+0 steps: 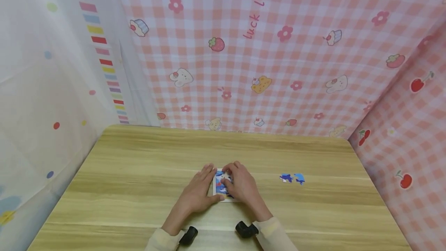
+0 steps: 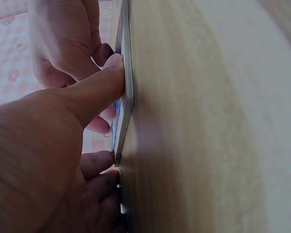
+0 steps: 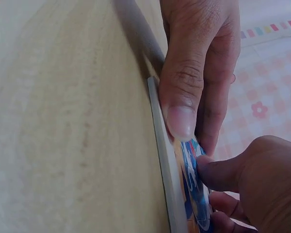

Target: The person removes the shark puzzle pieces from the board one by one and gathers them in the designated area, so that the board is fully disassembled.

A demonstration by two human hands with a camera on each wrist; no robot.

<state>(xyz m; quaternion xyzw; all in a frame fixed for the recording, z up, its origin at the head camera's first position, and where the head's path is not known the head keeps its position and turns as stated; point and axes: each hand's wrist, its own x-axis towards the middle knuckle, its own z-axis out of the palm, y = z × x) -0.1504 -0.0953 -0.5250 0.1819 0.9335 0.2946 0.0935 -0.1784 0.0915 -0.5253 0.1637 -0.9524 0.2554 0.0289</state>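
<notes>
A small jigsaw puzzle [image 1: 220, 187] with a blue sea picture lies flat in a white-edged frame on the table. My left hand [image 1: 198, 191] steadies it from the left. Its thumb [image 3: 182, 121] rests on the near border, while its fairly straight fingers lie along the left side. Over the right part of the picture is my right hand [image 1: 242, 183], its bent fingers and thumb [image 3: 216, 172] touching the puzzle's face. Whether a piece is between them is hidden. Two loose blue puzzle pieces, one [image 1: 286, 178] beside the other [image 1: 299, 178], lie to the right.
The light wooden table [image 1: 139, 165] carries the puzzle near its middle. A pink checked cloth [image 1: 237, 57] hangs along the back edge, with more cloth on the left and right sides. Black wrist cameras [image 1: 246, 229] sit by both cream sleeves.
</notes>
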